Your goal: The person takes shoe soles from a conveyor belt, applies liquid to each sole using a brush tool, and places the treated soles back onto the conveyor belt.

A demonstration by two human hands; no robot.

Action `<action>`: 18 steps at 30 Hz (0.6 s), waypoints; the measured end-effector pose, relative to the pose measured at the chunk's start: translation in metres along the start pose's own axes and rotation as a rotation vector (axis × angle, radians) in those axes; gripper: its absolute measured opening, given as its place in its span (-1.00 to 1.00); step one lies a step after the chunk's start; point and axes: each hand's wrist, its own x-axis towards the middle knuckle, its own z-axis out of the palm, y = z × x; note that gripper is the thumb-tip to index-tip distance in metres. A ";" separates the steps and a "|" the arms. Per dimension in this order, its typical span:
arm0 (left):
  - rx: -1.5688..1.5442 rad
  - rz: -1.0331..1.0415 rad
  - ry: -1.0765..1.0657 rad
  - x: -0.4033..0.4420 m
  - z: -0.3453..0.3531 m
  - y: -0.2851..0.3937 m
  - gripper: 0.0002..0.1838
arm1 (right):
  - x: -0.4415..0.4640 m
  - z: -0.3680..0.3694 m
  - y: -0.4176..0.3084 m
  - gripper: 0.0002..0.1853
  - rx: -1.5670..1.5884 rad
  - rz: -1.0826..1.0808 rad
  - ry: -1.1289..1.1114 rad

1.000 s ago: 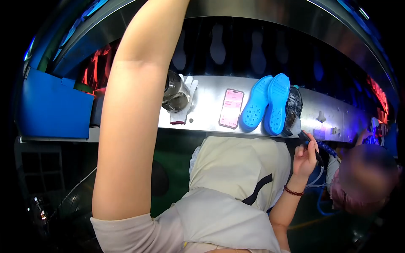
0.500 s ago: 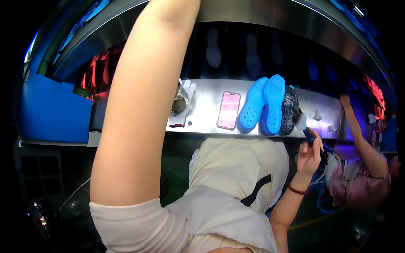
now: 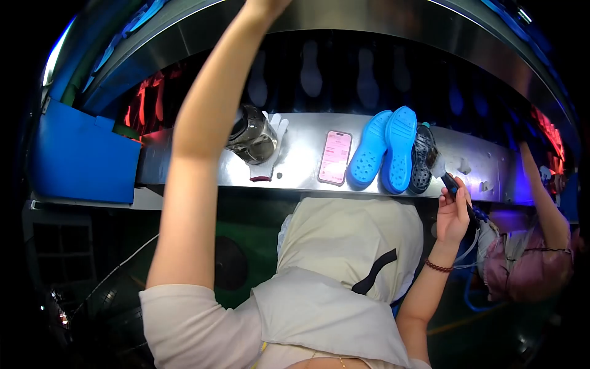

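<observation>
My right hand (image 3: 453,215) is closed round the black handle of a brush (image 3: 439,167) with pale bristles. The bristles are at the right side of a black, perforated shoe sole (image 3: 422,161); whether they touch it I cannot tell. Left of that sole lie two bright blue soles (image 3: 369,150), side by side with their holed ends towards me. My left arm stretches up across the view, and my left hand (image 3: 267,6) is cut off at the top edge, its fingers out of sight.
On the metal ledge (image 3: 301,141) lie a phone (image 3: 335,157) with a lit screen and a white glove (image 3: 270,163) under a glass jar (image 3: 255,141). Dark soles (image 3: 311,71) line the area behind. A blue box (image 3: 83,154) stands left; a co-worker's arm (image 3: 541,190) reaches in at right.
My left arm has swung farther up and away, uncovering more of the jar. The brush has shifted slightly right, off the black sole's middle, whose whitish smear looks fainter.
</observation>
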 end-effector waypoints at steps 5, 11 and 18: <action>-1.459 -0.786 0.337 -0.082 -0.009 0.031 -0.58 | 0.011 0.003 0.004 -0.71 -0.005 -0.032 -0.065; -2.120 -0.632 0.026 -0.209 0.002 0.052 -0.13 | -0.003 0.005 0.003 -0.70 0.055 -0.013 -0.031; -2.237 -0.885 -0.186 -0.297 0.036 0.059 -0.15 | -0.019 -0.009 0.019 -0.69 0.049 0.032 -0.028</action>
